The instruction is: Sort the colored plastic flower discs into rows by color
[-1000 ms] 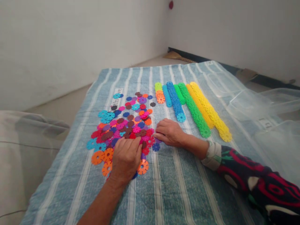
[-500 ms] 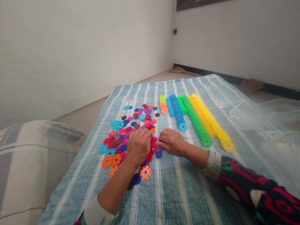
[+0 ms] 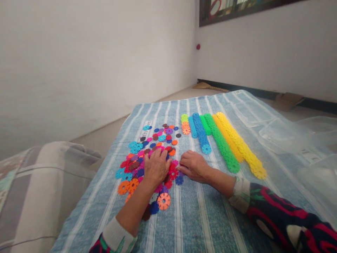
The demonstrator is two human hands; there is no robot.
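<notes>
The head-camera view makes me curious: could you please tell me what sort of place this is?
Probably a room in a home: a blue-and-white striped cloth lies under colourful notched plastic discs, and what looks like a dark-framed window sits in a whitish wall.

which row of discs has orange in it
The short lime-and-orange row of notched plastic discs, leftmost of the rows; the blue rows, green rows and yellow rows have none.
</notes>
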